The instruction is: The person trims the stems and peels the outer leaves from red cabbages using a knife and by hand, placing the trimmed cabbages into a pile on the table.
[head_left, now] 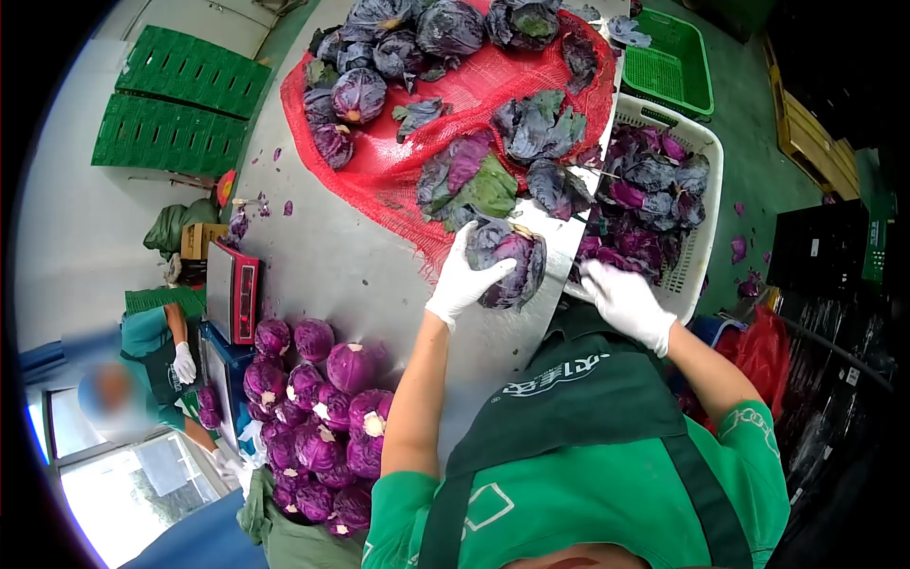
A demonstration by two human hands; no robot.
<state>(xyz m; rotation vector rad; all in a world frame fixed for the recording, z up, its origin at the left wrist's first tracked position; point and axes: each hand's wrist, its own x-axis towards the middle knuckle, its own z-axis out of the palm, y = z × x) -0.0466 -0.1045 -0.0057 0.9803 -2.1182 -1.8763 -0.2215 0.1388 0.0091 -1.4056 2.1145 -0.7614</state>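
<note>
A red cabbage (515, 275) with dark outer leaves and a pale cut stem is held by my gloved left hand (466, 283), over the steel table's near edge. My gloved right hand (627, 302) is just right of the cabbage, apart from it, at the near-left side of a white basket (703, 142) full of loose purple leaves (654, 190). Its fingers are curled together and blurred at the tips; what they hold, if anything, I cannot make out. Loose outer leaves (474, 180) lie just beyond the cabbage.
Untrimmed cabbages (450, 28) lie on a red mesh sack (379, 152). Peeled purple cabbages (322, 446) are piled at the left, beside a red-framed scale (245, 302). A co-worker in an apron (156, 365) stands there. A green crate (668, 66) sits beyond the basket.
</note>
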